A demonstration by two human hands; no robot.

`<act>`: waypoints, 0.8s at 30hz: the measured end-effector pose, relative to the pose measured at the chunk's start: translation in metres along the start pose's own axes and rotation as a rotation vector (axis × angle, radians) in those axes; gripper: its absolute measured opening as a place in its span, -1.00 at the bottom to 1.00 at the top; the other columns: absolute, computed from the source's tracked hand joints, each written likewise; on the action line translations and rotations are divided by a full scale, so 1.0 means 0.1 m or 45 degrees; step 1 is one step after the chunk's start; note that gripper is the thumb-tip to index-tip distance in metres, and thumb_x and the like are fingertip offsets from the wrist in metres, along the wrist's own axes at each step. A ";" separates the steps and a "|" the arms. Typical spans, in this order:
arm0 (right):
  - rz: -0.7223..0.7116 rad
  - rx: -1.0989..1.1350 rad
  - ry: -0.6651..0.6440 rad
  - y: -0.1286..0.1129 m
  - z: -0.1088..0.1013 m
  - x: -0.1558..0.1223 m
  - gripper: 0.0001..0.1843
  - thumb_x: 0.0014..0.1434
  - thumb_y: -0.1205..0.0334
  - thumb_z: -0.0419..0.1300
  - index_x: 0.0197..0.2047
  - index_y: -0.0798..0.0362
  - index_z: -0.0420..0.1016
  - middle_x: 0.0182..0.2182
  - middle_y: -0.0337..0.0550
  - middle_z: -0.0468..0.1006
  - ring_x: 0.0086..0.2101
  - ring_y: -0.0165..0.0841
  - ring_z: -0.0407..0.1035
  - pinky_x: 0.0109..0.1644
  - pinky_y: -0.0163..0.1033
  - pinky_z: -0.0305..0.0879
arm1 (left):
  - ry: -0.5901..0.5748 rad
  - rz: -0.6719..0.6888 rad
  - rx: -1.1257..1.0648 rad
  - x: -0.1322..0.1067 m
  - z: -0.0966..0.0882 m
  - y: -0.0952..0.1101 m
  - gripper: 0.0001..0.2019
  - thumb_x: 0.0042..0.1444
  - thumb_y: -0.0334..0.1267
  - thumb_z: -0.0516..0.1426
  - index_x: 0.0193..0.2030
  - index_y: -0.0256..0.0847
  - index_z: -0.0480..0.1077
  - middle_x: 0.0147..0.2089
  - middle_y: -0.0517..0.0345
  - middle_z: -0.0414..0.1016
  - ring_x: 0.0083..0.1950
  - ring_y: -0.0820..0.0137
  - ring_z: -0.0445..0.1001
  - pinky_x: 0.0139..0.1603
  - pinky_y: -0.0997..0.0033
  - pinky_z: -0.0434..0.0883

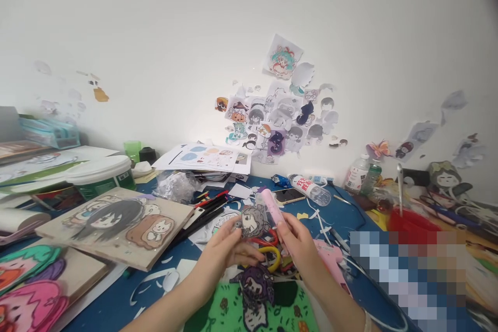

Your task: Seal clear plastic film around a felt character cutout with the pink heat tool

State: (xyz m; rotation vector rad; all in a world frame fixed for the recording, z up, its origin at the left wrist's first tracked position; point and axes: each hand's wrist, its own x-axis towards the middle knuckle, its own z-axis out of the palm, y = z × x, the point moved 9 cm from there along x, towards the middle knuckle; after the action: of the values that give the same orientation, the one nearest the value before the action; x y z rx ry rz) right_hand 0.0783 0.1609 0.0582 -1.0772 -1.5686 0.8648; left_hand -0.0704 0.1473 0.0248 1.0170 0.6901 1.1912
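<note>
My left hand (223, 251) pinches the left edge of a grey cartoon character cutout (252, 220), its lower fingers loosely spread. A pink rounded tube (273, 207) is in my right hand (298, 241), held upright against the cutout's right side; its exact kind is unclear. Below the hands lies a green patterned sheet (221, 303), with a purple and black cartoon figure (254, 293) on it. Just under the cutout show yellow scissor-like handles (274, 259) and a red loop (270, 238), both partly hidden by my hands.
Painted boards (112, 223) and a white-lidded tub (103, 172) stand to the left. A water bottle (309, 189) lies behind, near a phone (288, 196). Paper scraps (153, 282) litter the blue table (105, 298). At right is a red container (414, 225); drawings (282, 57) cover part of the wall.
</note>
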 end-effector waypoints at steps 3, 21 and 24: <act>0.044 0.032 -0.084 0.05 0.03 0.02 -0.53 0.17 -0.17 -0.02 -0.15 0.06 0.39 -0.59 -0.31 0.20 -0.60 -0.44 0.05 -0.54 -0.32 -0.01 | 0.028 -0.025 0.174 0.06 -0.08 -0.06 -0.45 -0.11 0.08 0.25 -0.12 -0.30 0.27 -0.35 -0.08 0.60 -0.48 0.24 0.59 -0.45 0.39 0.46; 0.145 0.217 -0.149 0.29 0.15 0.00 -0.55 0.16 -0.19 0.02 -0.14 0.04 0.29 -0.62 -0.39 0.12 -0.62 -0.48 -0.02 -0.55 -0.32 -0.10 | 0.139 -0.013 0.160 0.06 -0.18 -0.19 -0.41 -0.19 0.20 0.22 -0.17 -0.23 0.25 -0.28 -0.04 0.61 -0.61 0.35 0.53 -0.59 0.44 0.42; 0.143 0.161 -0.127 0.31 0.14 0.00 -0.52 0.14 -0.20 0.02 -0.12 0.05 0.29 -0.61 -0.38 0.15 -0.61 -0.47 0.01 -0.54 -0.31 -0.07 | 0.171 -0.027 0.169 0.06 -0.19 -0.20 -0.37 -0.21 0.22 0.22 -0.16 -0.25 0.25 -0.26 -0.05 0.61 -0.62 0.39 0.51 -0.60 0.45 0.41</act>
State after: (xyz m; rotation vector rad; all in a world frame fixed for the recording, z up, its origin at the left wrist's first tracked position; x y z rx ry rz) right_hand 0.0714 0.1712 0.0268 -1.0531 -1.5242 1.0938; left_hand -0.0774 0.1571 -0.0004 1.0437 0.8928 1.2158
